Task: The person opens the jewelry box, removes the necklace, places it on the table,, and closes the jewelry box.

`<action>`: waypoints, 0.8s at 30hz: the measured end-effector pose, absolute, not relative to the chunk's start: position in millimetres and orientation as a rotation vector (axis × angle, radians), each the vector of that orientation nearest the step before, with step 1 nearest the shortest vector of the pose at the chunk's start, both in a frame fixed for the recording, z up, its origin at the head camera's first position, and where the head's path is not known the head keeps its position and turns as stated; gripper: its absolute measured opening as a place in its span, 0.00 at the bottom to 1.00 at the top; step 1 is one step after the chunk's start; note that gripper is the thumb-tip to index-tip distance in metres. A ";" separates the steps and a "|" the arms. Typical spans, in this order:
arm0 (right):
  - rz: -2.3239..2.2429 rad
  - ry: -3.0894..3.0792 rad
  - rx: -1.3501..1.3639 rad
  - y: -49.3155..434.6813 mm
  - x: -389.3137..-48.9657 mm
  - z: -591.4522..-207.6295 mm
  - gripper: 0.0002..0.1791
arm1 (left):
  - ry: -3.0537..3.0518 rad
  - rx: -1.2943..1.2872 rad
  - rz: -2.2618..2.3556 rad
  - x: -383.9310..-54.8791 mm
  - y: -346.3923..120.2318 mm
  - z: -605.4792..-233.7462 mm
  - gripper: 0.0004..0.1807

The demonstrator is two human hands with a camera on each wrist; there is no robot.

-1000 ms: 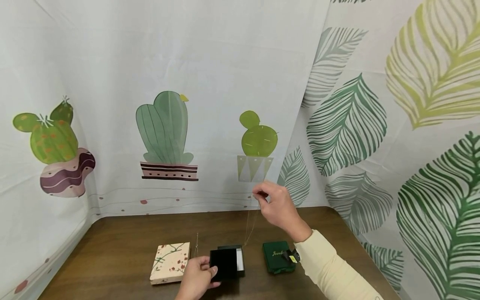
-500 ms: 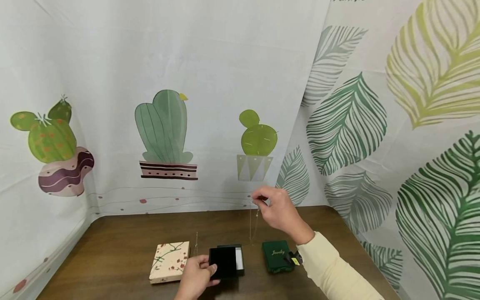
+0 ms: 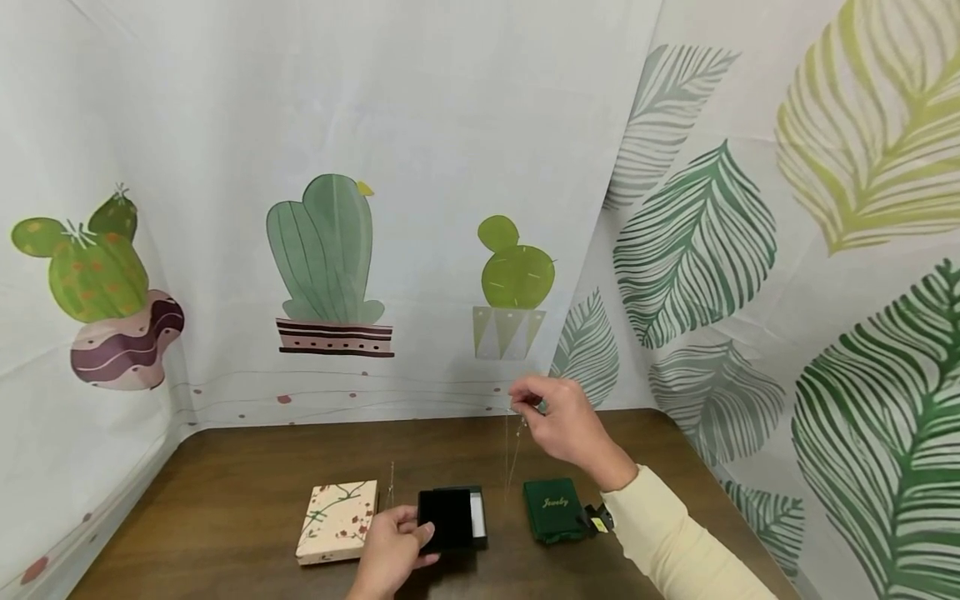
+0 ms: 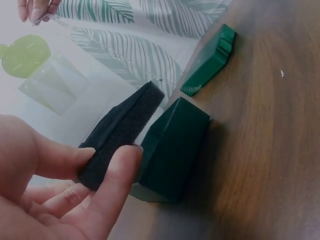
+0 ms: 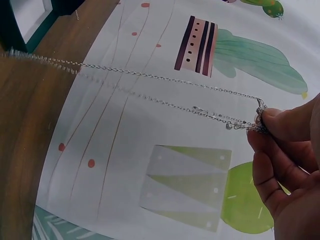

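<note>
My left hand pinches a black foam pad between thumb and fingers. In the left wrist view the foam pad is tilted, just above and beside an open dark green box. The box's white inside shows past the pad in the head view. Higher up and to the right, my right hand pinches a thin silver necklace by its ends, and the chain hangs in a long loop. Up close, the necklace has a clasp and small beads near my fingertips.
A green lid marked "Jewelry" lies right of the box. On the left lies a flower-patterned box. Another thin chain shows beside it. Printed curtains close off the brown table's back and sides.
My right hand has shifted slightly right, and the necklace's lower end has swung from the green box's corner to its right. My left hand keeps its grip on the foam pad.
</note>
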State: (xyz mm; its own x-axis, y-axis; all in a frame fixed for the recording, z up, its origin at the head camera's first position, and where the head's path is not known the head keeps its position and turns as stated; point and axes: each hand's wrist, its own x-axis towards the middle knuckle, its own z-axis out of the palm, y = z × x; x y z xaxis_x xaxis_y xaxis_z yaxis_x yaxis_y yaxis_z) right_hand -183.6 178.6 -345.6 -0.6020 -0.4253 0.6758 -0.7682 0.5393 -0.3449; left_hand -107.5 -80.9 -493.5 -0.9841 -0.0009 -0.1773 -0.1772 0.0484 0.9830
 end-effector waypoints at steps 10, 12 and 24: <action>0.863 -2.260 0.983 180.8 -183.0 -346.5 0.09 | 2.169 -0.199 2.061 -109.3 -80.5 -493.4 0.31; 0.864 -2.269 0.976 181.8 -182.0 -345.7 0.09 | 2.172 -0.201 2.057 -109.5 -80.3 -493.6 0.32; 0.884 -2.313 0.965 183.2 -178.1 -342.4 0.10 | 2.166 -0.202 2.070 -109.8 -80.8 -493.9 0.30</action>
State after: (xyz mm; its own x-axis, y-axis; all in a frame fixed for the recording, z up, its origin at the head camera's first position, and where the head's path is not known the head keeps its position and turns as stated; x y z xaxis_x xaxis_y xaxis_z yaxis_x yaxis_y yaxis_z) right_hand -178.1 183.2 -342.4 -0.6365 -0.4409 0.6329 -0.7506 0.5430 -0.3766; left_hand -109.8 -80.8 -493.9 -0.9814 -0.0012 -0.1922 -0.1920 0.0452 0.9804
